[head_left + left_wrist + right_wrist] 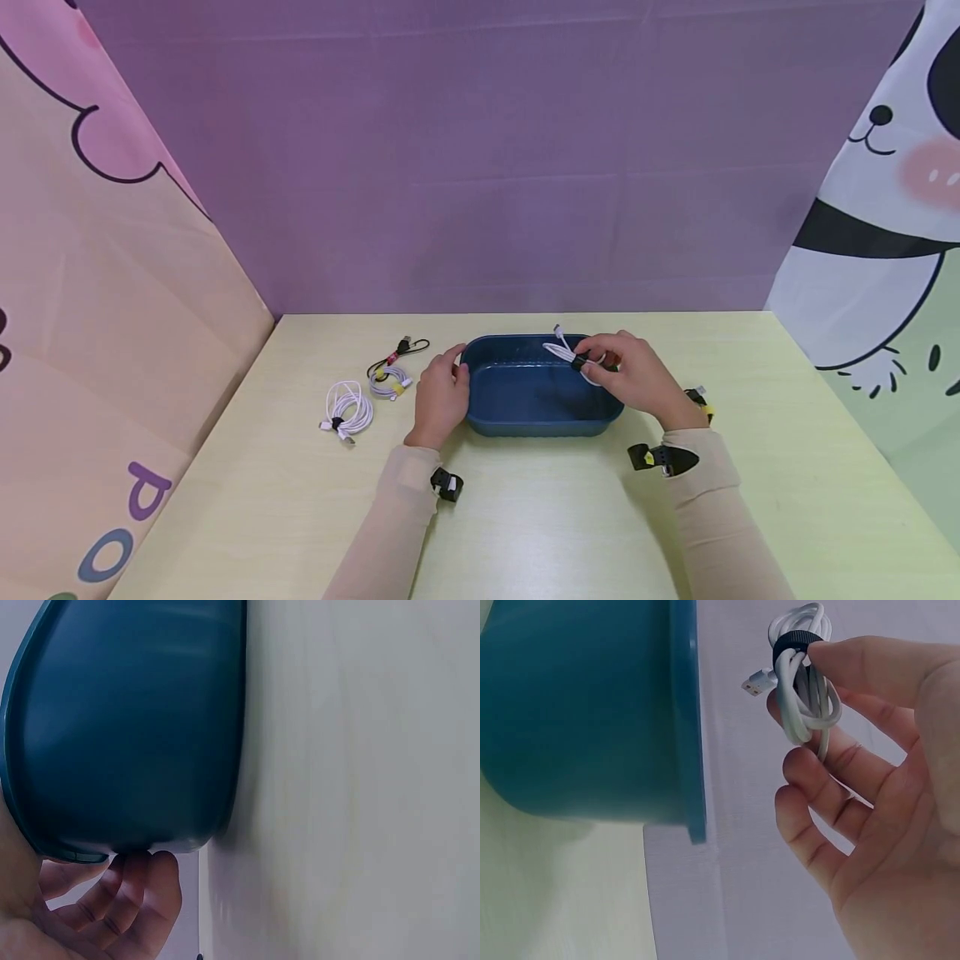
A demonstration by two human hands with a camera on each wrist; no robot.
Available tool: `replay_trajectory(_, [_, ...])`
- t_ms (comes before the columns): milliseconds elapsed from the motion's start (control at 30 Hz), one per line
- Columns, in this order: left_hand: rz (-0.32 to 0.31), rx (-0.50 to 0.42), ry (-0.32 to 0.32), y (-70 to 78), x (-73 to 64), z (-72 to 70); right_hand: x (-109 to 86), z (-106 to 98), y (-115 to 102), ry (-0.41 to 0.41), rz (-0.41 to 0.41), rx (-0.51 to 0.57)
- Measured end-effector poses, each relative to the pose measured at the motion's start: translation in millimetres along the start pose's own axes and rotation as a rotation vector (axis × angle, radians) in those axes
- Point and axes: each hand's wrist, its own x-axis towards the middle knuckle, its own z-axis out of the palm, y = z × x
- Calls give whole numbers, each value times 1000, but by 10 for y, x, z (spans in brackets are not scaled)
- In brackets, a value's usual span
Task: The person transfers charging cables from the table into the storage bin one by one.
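Observation:
A dark blue rectangular basin stands on the table. My left hand grips its left end; in the left wrist view its fingers bend against the outside of the basin wall. Over the basin's right end, my right hand pinches a white USB cable between thumb and fingers. That cable is coiled and bound by a black strap, with its metal USB plug sticking out sideways. Nothing lies inside the basin.
Left of the basin lie a coiled white cable, a pale cable with yellow ties and a black cable. A small black and yellow item is partly hidden behind the right wrist. A purple cloth backdrop rises behind the table.

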Motion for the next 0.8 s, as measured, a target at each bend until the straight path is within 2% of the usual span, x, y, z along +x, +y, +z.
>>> replay_trajectory(800, [-13,-3,-11,16,-13,-8,18,58,-21,-115,-25,-32])
